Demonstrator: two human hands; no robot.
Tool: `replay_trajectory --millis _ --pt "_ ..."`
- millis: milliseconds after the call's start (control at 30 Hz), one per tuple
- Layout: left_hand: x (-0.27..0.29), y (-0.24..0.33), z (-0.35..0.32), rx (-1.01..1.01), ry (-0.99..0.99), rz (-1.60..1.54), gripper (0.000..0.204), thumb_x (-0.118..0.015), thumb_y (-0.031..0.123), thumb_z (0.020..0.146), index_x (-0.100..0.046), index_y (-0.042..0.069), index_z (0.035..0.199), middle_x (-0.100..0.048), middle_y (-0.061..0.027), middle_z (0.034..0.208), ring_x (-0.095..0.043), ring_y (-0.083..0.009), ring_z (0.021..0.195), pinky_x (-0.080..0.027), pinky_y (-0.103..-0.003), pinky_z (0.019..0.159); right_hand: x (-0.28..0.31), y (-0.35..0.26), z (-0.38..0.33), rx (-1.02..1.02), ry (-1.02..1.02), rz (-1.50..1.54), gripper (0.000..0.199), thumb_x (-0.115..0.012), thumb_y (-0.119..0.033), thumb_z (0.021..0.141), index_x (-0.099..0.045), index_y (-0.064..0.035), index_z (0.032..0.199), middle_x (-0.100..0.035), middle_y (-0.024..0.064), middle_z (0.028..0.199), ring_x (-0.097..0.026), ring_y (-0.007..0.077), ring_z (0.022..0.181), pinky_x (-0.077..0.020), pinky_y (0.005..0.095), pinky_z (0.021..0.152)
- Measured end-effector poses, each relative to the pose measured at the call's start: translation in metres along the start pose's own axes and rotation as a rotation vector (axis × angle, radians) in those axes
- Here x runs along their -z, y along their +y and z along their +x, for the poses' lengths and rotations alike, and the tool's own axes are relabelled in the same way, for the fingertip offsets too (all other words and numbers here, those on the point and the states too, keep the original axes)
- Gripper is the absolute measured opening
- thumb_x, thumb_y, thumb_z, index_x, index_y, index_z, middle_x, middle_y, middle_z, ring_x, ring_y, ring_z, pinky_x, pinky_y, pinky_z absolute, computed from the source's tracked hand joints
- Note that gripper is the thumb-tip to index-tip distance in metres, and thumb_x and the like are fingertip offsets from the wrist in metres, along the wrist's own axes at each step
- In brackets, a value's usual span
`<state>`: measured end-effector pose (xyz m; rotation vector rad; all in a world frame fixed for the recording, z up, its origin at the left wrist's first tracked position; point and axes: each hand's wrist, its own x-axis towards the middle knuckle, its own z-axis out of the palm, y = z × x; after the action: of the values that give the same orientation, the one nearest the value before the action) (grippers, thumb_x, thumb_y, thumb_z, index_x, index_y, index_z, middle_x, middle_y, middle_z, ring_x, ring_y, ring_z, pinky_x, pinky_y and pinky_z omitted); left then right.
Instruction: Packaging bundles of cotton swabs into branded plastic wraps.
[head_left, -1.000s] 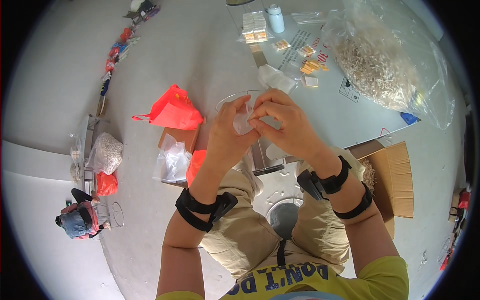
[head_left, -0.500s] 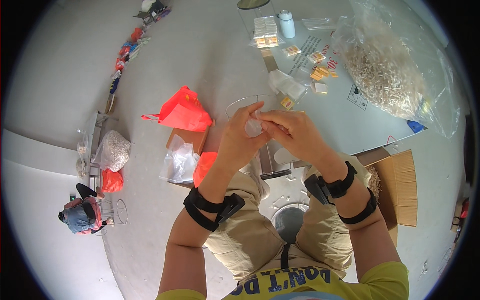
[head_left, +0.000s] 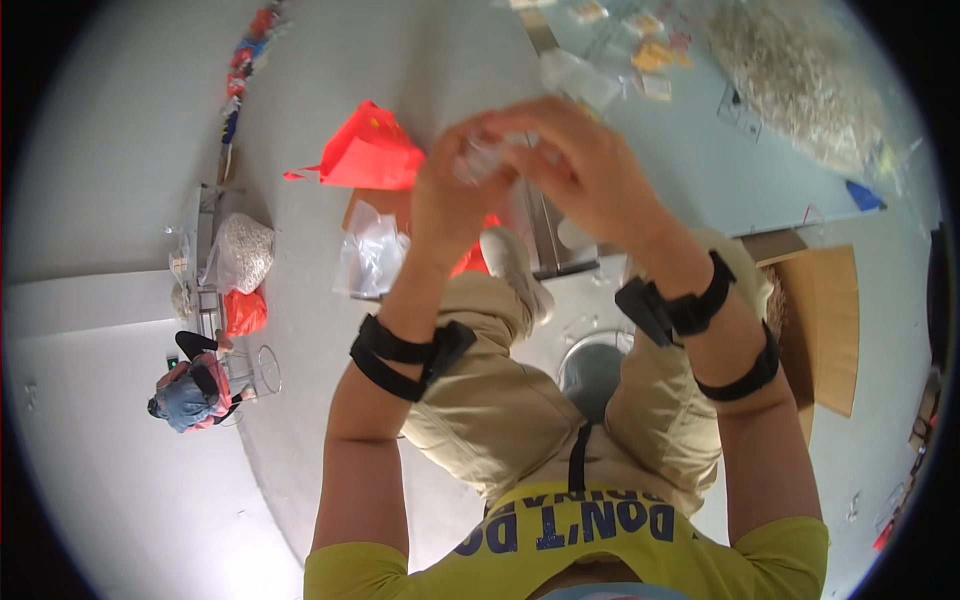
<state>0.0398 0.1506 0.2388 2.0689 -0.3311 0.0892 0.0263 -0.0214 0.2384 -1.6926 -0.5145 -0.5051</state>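
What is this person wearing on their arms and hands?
The left hand and right hand are bare, with no gloves. Each forearm carries black straps: a black band with a buckle-like block on the left forearm, and two on the right, one with a boxy black unit at the wrist and a plain one higher up. Short yellow sleeves end at the upper arms.

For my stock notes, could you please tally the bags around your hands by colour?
Red bags: 2, one on the floor and one by the far rack
Clear bags: 3, one between the hands, one by the knee, one of pale bits
Total: 5
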Motion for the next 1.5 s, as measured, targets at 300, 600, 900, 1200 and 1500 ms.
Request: replay_trajectory --millis 300,600,900,1200,1500 --pt "-0.047 -0.161 -0.052 0.196 -0.309 0.127 0.06 -0.08 0.022 0.07 -0.055 0.009 0.123 -0.059 -0.0108 0.112 -0.055 -0.0274 0.107 -0.042 -0.038 0.096 0.036 0.024 0.018 -0.253 0.116 -0.004 0.017 -0.057 -0.016 0.092 -0.063 -0.0005 0.094 -0.065 0.0154 0.086 -0.064 0.0285 0.074 -0.049 0.0372 0.066" --pt "-0.101 -0.186 -0.09 0.177 -0.309 0.49 0.068 -0.081 0.024 0.068 -0.054 0.01 0.129 -0.06 -0.0112 0.122 -0.05 -0.0292 0.119 -0.036 -0.042 0.102 0.055 0.022 0.015 -0.333 0.127 -0.015 0.017 -0.056 -0.013 0.092 -0.062 0.0025 0.094 -0.065 0.0148 0.079 -0.063 0.0259 0.069 -0.0479 0.0339 0.062" --pt "-0.112 -0.193 -0.088 0.185 -0.274 0.306 0.075 -0.081 0.028 0.069 -0.048 0.012 0.135 -0.059 -0.0116 0.124 -0.052 -0.0281 0.119 -0.023 -0.05 0.11 0.056 0.02 0.018 -0.338 0.066 -0.013 0.017 -0.056 -0.012 0.092 -0.062 0.0037 0.094 -0.065 0.017 0.078 -0.063 0.0266 0.068 -0.048 0.0345 0.061" --pt "-0.11 -0.179 -0.083 0.035 -0.26 0.382 0.079 -0.081 0.031 0.069 -0.046 0.011 0.137 -0.06 -0.0116 0.12 -0.053 -0.0281 0.116 -0.023 -0.053 0.11 0.055 0.025 0.016 -0.322 0.046 -0.03 0.018 -0.055 -0.013 0.091 -0.063 0.0034 0.093 -0.067 0.0184 0.083 -0.065 0.0297 0.073 -0.0506 0.0353 0.066" --pt "-0.11 -0.157 -0.067 -0.065 -0.335 0.566 0.082 -0.082 0.032 0.067 -0.045 0.01 0.137 -0.058 -0.016 0.118 -0.051 -0.034 0.115 -0.024 -0.054 0.109 0.055 0.026 0.016 -0.3 0.016 -0.062 0.018 -0.056 -0.013 0.089 -0.063 0.0033 0.092 -0.066 0.0197 0.082 -0.065 0.0337 0.075 -0.0501 0.0384 0.067"
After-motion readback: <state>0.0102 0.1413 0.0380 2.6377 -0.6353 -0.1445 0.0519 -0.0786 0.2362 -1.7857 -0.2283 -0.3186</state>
